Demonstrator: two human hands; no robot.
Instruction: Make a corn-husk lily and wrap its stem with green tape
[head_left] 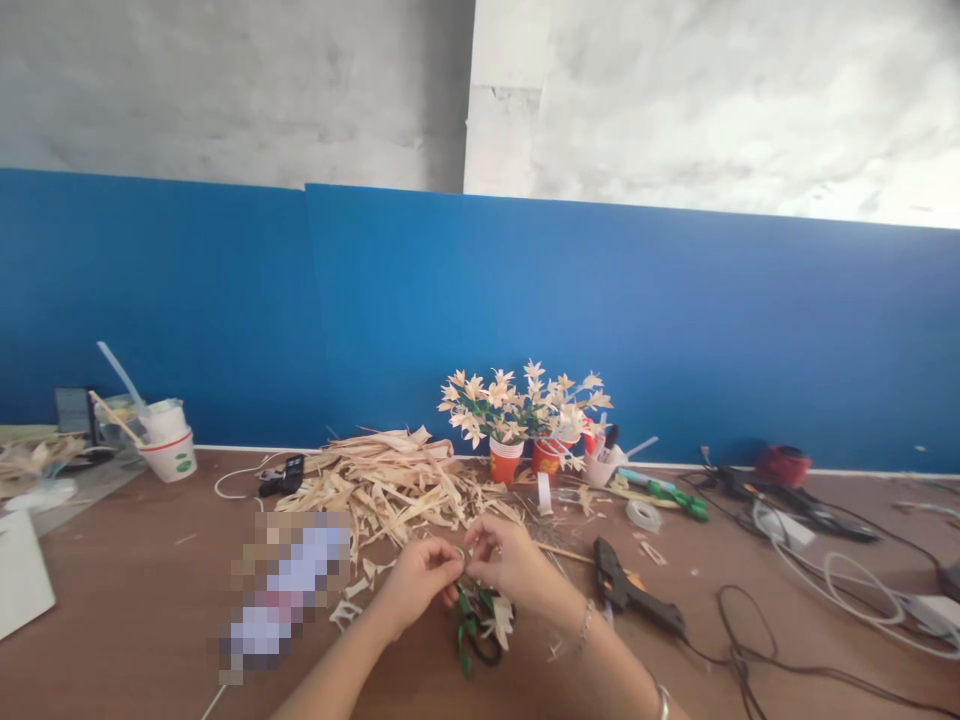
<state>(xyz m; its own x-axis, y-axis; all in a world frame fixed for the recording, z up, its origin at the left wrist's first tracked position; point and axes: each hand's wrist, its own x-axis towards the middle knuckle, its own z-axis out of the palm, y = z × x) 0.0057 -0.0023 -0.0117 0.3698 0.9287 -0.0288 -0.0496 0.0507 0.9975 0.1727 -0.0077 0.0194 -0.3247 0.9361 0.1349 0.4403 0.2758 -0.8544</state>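
My left hand (pixel 421 583) and my right hand (pixel 511 568) meet over the middle of the table, fingertips almost touching. Each is closed in a pinch on something small and thin that the fingers mostly hide. Just below them are green strips or leaves (pixel 465 632), a pale husk-like flower (pixel 499 624) and a dark looped handle (pixel 491 655), perhaps of scissors. I cannot tell whether the green part joins what my fingers pinch. Beyond my hands spreads a heap of dry, pale husk strips (pixel 390 475).
Pale flowers (pixel 525 400) stand in red paper cups (pixel 506 462) at the back. A black glue gun (pixel 637 595) lies right of my right hand, its cable trailing among other cords (pixel 840 580). White cups (pixel 169 455) are at left; a tape roll (pixel 643 515) sits right.
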